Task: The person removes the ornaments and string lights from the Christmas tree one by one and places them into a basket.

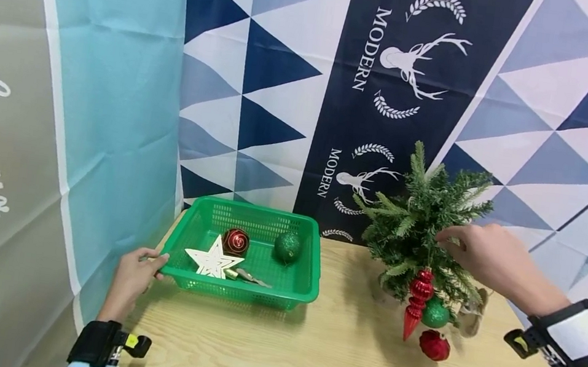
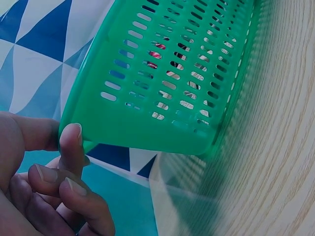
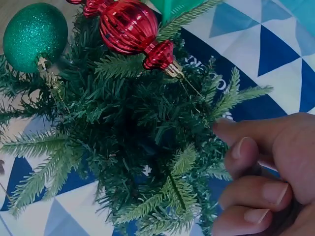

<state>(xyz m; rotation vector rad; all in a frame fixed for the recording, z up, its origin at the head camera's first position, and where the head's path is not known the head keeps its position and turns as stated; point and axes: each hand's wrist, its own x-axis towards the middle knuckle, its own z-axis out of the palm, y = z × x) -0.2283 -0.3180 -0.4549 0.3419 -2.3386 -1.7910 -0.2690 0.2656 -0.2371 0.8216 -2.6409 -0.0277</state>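
Note:
My left hand (image 1: pixel 133 277) pinches the near left corner of a green plastic basket (image 1: pixel 315 273) by its rim, the other fingers curled below. In the basket lie a white star (image 1: pixel 214 261), a red ball with a swirl (image 1: pixel 236 241), a green glitter ball (image 1: pixel 287 246) and a small clip-like item (image 1: pixel 250 277). At a small artificial Christmas tree (image 1: pixel 406 217), my right hand (image 1: pixel 486 252) pinches the thin string of a shiny red finial-shaped ornament (image 3: pixel 129 27) beside a branch. The ornament hangs below the fingertips. Exactly where the string ends is hard to see.
On the tree's lower branches hang a green glitter ball (image 1: pixel 435 314) and a dark red ornament (image 1: pixel 434 345). A beige item (image 1: pixel 472 315) is by the tree's right side. Patterned cloth (image 1: pixel 285 83) stands behind the wooden table (image 1: pixel 260 353).

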